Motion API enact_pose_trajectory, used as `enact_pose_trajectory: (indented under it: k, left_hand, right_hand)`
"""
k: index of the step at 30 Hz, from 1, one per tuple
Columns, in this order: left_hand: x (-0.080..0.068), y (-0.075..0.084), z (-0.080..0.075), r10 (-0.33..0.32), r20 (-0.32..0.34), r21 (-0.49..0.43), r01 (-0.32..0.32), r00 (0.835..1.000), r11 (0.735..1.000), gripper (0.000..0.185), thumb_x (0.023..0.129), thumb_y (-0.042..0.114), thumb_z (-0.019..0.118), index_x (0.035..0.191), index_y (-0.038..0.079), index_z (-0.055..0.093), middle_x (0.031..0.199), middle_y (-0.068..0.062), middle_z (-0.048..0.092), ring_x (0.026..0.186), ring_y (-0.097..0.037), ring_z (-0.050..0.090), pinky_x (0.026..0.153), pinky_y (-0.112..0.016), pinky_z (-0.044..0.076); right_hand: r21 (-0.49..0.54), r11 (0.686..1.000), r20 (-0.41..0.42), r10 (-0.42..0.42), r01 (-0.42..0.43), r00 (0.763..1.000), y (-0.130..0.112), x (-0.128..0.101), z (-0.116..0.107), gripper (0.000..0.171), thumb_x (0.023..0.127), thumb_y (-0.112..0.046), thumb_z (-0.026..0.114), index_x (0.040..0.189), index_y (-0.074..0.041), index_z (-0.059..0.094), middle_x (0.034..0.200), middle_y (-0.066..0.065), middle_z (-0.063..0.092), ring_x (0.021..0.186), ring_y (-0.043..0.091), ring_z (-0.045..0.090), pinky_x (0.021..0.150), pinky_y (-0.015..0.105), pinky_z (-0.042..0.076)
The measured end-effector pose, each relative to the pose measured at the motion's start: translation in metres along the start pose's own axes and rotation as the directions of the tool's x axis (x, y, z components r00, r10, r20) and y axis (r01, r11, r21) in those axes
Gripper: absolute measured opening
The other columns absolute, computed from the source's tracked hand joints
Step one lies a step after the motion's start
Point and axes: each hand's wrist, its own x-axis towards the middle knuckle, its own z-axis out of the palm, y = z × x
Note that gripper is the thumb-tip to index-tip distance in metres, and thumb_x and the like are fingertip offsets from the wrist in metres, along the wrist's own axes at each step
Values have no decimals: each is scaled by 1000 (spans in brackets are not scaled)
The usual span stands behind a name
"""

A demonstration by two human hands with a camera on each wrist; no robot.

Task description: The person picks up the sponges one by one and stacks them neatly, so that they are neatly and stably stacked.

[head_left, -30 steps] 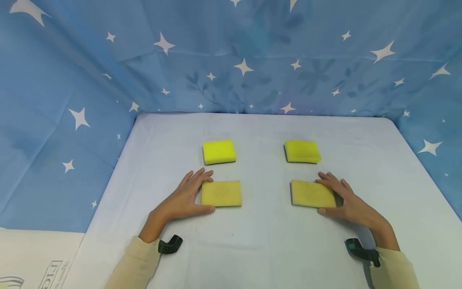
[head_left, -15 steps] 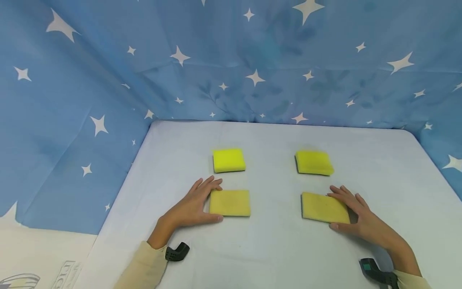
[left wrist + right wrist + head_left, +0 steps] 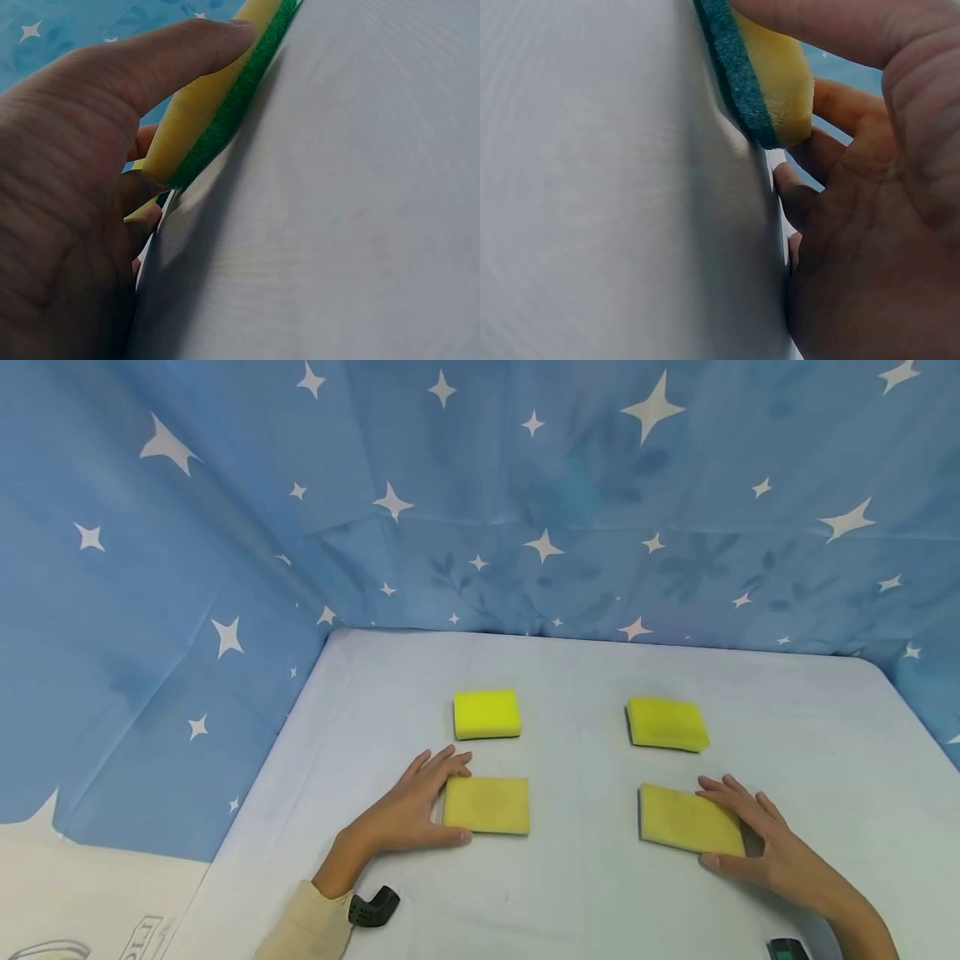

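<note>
My left hand (image 3: 408, 810) holds a yellow sponge (image 3: 491, 805) by its left end, thumb at the near edge and fingers at the far edge. In the left wrist view that sponge (image 3: 199, 112) shows a green scouring underside lying along the white cloth. On the other side my right hand (image 3: 772, 843) grips a second yellow sponge (image 3: 686, 818) by its right end in the same way. This one slants slightly. Its teal scouring layer (image 3: 742, 82) faces the cloth in the right wrist view.
Two brighter yellow sponges, the left one (image 3: 487, 714) and the right one (image 3: 667, 724), lie farther back, one behind each held sponge. White cloth covers the table (image 3: 570, 893). A blue star-patterned curtain (image 3: 540, 502) hangs along the back and sides.
The head view has shifted, so everything sits lower and farther right. The right-hand sponge has turned slightly clockwise with that hand. My left hand keeps its place at its sponge.
</note>
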Motion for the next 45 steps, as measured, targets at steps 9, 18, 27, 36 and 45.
enact_pose_trajectory:
  k: [9,18,27,36,45]
  left_hand:
    - [-3,2,1,13,-8,5,-12,1000,1000,89,86,62,81,156,17,49,172,2,35,163,-24,15,131,-51,4]
    - [-2,0,0,27,-12,13,-26,1000,1000,89,86,61,82,156,16,48,171,0,36,163,-26,16,131,-53,5]
    - [-2,0,0,6,-8,20,-6,1000,1000,88,86,61,81,156,19,48,172,4,34,163,-21,14,131,-47,3]
    - [0,3,1,13,-2,22,-13,1000,1000,90,86,61,81,157,18,47,171,2,35,163,-23,14,131,-49,3]
    - [-1,1,0,29,-9,14,-29,1000,999,96,86,60,82,162,16,42,169,0,38,163,-26,15,131,-53,4]
  right_hand:
    - [33,999,3,35,-35,999,-2,-3,-3,83,92,-31,86,162,-20,44,168,17,38,146,-22,5,119,14,-17]
    - [14,961,83,273,-275,958,-14,4,-7,96,94,-46,82,169,-14,31,168,33,27,148,67,18,104,90,20]
    - [11,969,78,247,-248,966,-36,18,-9,94,93,-50,83,165,-10,38,162,31,37,145,60,31,103,84,31]
    - [11,981,45,193,-194,980,-46,29,-6,92,92,-46,85,164,-10,39,162,29,39,144,57,37,105,82,34]
    - [58,992,21,114,-115,993,-60,40,-3,88,93,-43,86,161,-6,42,160,26,44,139,56,46,103,78,42]
